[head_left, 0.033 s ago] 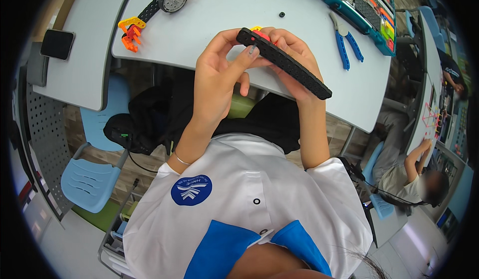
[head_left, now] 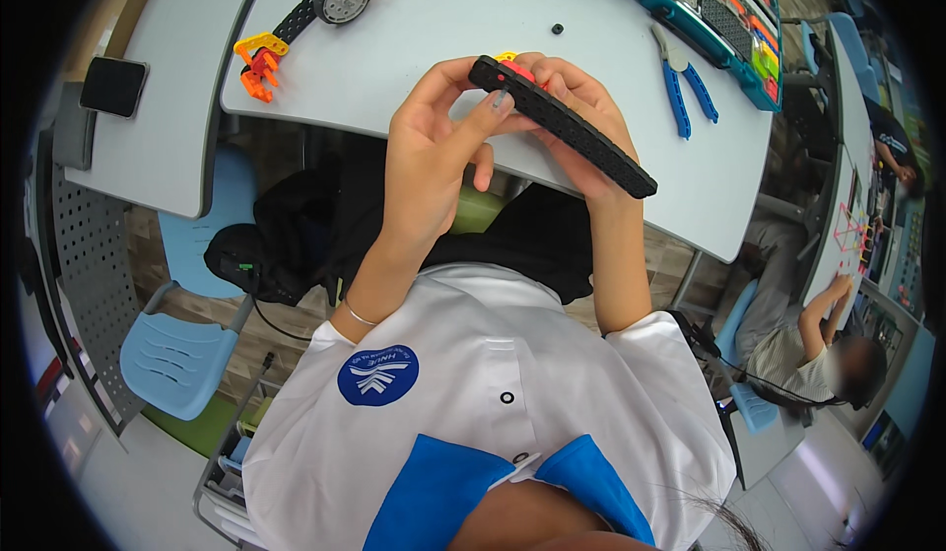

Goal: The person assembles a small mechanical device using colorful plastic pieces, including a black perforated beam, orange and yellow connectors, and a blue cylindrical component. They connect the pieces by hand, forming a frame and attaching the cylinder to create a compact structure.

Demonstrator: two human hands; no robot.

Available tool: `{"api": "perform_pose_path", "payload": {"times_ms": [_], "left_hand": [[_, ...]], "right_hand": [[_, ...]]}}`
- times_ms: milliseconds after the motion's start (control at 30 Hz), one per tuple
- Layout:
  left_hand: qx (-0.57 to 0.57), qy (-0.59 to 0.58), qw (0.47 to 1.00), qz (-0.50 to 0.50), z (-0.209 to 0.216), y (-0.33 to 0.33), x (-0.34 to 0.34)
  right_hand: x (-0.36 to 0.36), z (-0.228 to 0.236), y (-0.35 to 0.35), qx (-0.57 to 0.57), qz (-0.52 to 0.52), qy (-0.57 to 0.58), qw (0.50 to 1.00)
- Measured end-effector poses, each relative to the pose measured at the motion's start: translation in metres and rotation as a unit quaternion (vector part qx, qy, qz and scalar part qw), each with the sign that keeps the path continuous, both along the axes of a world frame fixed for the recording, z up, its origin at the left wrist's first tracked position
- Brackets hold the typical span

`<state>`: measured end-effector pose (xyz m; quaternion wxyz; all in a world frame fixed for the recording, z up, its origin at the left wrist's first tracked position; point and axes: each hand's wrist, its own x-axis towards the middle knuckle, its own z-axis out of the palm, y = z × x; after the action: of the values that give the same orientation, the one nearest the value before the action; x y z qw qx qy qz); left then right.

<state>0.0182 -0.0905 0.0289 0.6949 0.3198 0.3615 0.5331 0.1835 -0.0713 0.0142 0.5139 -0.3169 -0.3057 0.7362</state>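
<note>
Both hands grip the beam. On the worktop, pliers lie at its two o'clock, a wheel at ten.

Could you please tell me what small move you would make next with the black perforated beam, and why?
I would probably press the black perforated beam and the red piece together, since the left hand has its thumb at the beam's upper end, close to the red piece, and the right hand seems to support them from behind. Whether they are fully joined is hidden.
</note>
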Motion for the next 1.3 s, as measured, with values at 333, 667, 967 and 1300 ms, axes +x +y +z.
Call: {"api": "perform_pose_path", "payload": {"times_ms": [333, 667, 967, 1300], "left_hand": [[0.018, 0.017, 1.000, 0.019, -0.007, 0.002, 0.005], [0.019, 0.030, 0.999, 0.025, -0.010, 0.004, 0.002], [0.030, -0.001, 0.990, 0.137, -0.010, 0.011, -0.019], [0.060, -0.020, 0.970, 0.234, -0.012, 0.020, -0.036]], "right_hand": [[0.015, -0.014, 0.009, -0.049, 0.063, 0.032, 0.996], [0.011, -0.007, 0.007, -0.008, 0.038, 0.001, 0.999], [0.016, 0.002, 0.008, 0.141, -0.162, -0.357, 0.909], [0.014, 0.012, 0.046, 0.388, -0.123, -0.650, 0.642]]}}
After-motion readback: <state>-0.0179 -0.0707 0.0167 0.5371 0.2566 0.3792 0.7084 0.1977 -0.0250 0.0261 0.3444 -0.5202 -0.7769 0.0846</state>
